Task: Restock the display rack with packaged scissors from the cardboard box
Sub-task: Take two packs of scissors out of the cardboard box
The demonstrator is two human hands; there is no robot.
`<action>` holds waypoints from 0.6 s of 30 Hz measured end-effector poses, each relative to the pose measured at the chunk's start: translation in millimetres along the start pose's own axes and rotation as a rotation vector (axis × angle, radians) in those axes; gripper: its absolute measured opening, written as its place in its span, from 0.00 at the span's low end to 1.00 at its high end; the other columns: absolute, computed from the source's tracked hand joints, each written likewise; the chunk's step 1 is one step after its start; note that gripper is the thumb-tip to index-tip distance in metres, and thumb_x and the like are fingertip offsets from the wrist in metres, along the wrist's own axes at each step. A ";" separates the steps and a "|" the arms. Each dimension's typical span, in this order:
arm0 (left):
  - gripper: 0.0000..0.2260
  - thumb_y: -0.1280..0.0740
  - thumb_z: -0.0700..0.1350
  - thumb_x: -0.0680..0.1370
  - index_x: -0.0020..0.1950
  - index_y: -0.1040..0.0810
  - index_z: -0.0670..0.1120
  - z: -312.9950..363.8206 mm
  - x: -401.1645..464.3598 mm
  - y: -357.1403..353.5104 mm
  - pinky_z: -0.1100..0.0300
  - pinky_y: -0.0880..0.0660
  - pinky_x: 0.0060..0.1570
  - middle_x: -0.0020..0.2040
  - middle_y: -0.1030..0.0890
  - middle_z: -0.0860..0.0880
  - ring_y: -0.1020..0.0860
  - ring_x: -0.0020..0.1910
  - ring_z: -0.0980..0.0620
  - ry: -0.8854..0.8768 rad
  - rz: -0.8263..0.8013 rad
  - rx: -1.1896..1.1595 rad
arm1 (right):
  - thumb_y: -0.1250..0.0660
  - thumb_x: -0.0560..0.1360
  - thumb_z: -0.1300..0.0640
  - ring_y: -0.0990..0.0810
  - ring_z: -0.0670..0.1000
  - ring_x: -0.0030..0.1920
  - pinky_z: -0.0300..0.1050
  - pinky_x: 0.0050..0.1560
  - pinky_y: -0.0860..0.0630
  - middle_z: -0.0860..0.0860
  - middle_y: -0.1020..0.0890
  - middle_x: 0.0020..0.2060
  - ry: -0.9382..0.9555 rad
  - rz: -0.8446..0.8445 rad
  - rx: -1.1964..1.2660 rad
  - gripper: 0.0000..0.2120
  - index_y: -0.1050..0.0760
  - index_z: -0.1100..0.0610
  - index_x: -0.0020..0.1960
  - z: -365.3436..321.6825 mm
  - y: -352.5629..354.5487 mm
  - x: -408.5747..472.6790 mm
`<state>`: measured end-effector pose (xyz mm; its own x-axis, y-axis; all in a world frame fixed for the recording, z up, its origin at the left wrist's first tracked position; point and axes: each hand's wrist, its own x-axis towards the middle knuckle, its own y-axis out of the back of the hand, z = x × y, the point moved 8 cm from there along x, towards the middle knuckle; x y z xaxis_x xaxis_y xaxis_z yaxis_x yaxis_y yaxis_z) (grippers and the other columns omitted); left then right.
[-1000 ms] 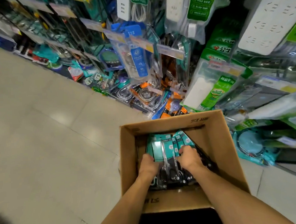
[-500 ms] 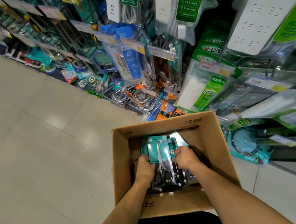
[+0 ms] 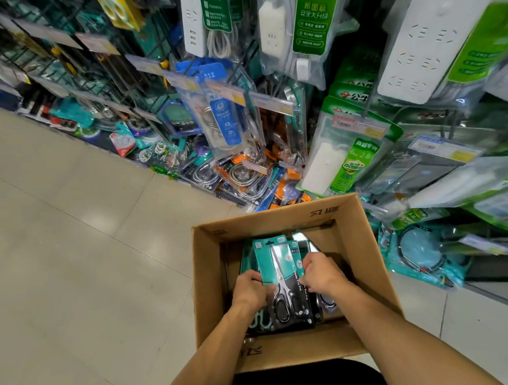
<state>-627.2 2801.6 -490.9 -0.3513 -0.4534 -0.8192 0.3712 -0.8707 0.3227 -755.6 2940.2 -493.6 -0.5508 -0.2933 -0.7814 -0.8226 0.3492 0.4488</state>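
An open cardboard box (image 3: 367, 262) stands on the floor right below me, holding several packs of scissors on teal and black cards. Both hands are inside it. My left hand (image 3: 248, 292) grips the left edge of the top scissors pack (image 3: 281, 268), and my right hand (image 3: 320, 273) grips the right edge of the same stack. The pack sits raised above the others, its top tilted away from me. The display rack (image 3: 271, 108) with hanging goods rises just behind the box.
Power strips in green and white packs (image 3: 343, 160) hang right above the box's far rim. Hoses and small goods (image 3: 240, 175) crowd the rack's lower hooks. Beige tiled floor (image 3: 72, 263) spreads to the left. My dark-clad leg (image 3: 306, 379) is under the box's near side.
Both hands have drawn the stack of scissors packs together and lifted the top pack a little higher in the box. The view has tilted slightly closer.
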 end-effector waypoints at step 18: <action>0.06 0.27 0.44 0.76 0.46 0.24 0.46 49.3 -63.0 54.4 0.62 0.18 0.39 0.48 0.15 0.51 0.16 0.44 0.56 -0.384 0.141 0.140 | 0.30 0.76 0.58 0.17 0.47 0.50 0.35 0.42 0.26 0.51 0.15 0.51 0.276 0.244 -0.007 0.03 0.21 0.52 0.49 -26.0 49.8 -50.8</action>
<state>-627.3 2773.4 -398.4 -0.6099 -0.5845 -0.5352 0.3277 -0.8008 0.5013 -772.3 2949.3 -420.3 -0.7476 -0.4317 -0.5047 -0.6626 0.4326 0.6115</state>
